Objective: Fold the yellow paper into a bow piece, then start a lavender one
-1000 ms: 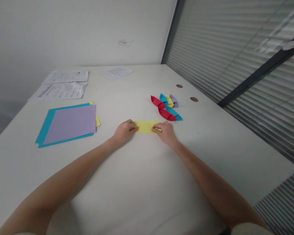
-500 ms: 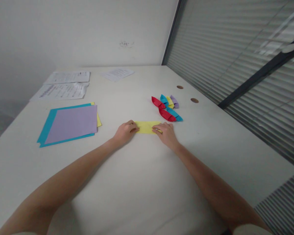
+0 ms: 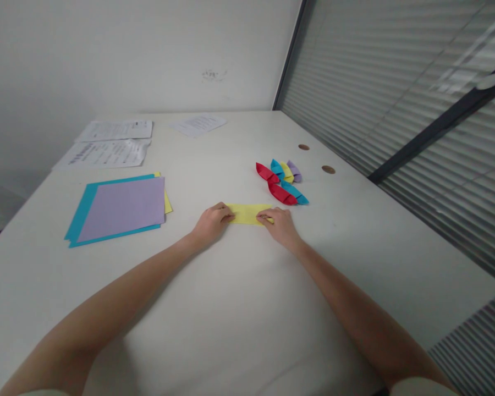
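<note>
- Head view: the yellow strip (image 3: 244, 214) of paper lies flat on the desk (image 3: 247, 286), its long side running crosswise in front of me;
- my left fingers (image 3: 223, 209) are pinched together on the strip's left end;
- my right fingers (image 3: 271, 212) are pinched on the strip near its right end, a bit of yellow showing behind the tips;
- just beyond the strip and toward its right lie a red folded piece (image 3: 282, 193) and a blue folded piece (image 3: 296, 193), set close together;
- past those two, also beyond the strip, sits a row of four more: red (image 3: 267, 172), blue (image 3: 277, 168), yellow (image 3: 287, 172) and purple (image 3: 295, 171);
- left of the strip, well apart from it, a purple sheet (image 3: 124, 206) rests over blue paper (image 3: 81, 212); a yellow corner (image 3: 168, 204) pokes out on the side facing the strip;
- far beyond the strip, to its left, are printed pages (image 3: 103, 154); beyond its right end, past the folded pieces, are two round brown spots (image 3: 328, 169).
</note>
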Demonstrator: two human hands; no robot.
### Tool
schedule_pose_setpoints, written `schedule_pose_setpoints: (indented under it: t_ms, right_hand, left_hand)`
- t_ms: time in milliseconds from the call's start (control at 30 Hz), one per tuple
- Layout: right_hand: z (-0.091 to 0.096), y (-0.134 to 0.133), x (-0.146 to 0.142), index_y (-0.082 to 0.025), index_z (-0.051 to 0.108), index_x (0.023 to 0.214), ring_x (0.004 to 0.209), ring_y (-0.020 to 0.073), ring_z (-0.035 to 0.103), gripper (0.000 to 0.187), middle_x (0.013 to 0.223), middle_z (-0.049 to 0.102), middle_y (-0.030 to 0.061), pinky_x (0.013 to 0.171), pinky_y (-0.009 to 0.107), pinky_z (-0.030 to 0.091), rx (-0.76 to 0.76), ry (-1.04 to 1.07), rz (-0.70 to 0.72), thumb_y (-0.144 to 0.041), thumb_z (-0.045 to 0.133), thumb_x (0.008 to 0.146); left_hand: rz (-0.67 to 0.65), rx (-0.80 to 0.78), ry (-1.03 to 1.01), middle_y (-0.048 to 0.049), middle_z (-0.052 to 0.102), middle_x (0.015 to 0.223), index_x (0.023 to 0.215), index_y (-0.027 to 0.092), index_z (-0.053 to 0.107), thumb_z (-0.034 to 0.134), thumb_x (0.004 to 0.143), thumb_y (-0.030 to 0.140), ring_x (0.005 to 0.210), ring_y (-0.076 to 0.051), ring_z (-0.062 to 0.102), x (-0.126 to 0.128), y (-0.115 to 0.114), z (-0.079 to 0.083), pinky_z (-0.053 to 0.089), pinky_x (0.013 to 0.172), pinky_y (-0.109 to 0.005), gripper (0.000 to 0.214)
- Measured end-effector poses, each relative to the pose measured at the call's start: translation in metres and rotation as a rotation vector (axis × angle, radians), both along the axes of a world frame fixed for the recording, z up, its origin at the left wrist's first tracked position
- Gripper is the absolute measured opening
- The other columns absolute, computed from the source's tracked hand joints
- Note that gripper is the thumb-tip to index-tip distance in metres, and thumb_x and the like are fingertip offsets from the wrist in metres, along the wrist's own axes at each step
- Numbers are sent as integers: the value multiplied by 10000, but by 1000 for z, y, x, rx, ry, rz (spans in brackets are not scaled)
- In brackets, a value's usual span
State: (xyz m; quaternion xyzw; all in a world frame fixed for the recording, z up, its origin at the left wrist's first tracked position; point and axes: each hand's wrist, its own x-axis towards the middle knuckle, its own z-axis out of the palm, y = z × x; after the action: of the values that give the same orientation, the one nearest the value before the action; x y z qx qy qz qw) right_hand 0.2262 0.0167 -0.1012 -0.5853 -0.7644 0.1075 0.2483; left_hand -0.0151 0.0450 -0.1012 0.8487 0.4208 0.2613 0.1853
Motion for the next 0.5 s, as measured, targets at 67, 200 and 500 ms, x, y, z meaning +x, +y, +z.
schedule_pose_setpoints:
  t_ms: [67, 200, 500]
  right_hand:
    - [1, 0, -1, -247, 729, 884, 879, 227, 640, 136, 954, 760, 30, 829, 394, 368, -11, 13, -8, -288, 600, 896]
    - [3, 1, -2, -245, 730, 869, 845, 204, 645, 103, 898, 756, 28, 823, 365, 392, -31, 42, -15, -277, 632, 872]
    - [2, 3, -3, -243, 725, 862, 823, 191, 646, 86, 846, 744, 23, 797, 328, 409, -40, 34, -36, -277, 647, 852]
  left_hand:
    - [6, 2, 16, -77, 660, 991, 920, 168, 707, 502, 921, 207, 827, -163, 626, 1, -2, 0, 480, 744, -284, 209]
    - [55, 219, 182, -91, 648, 1021, 982, 187, 689, 501, 937, 238, 884, -207, 586, 2, -6, 3, 442, 772, -348, 200]
    - [-294, 464, 588, -133, 612, 954, 912, 105, 653, 447, 929, 119, 925, -241, 527, 11, -24, 26, 418, 796, -362, 207]
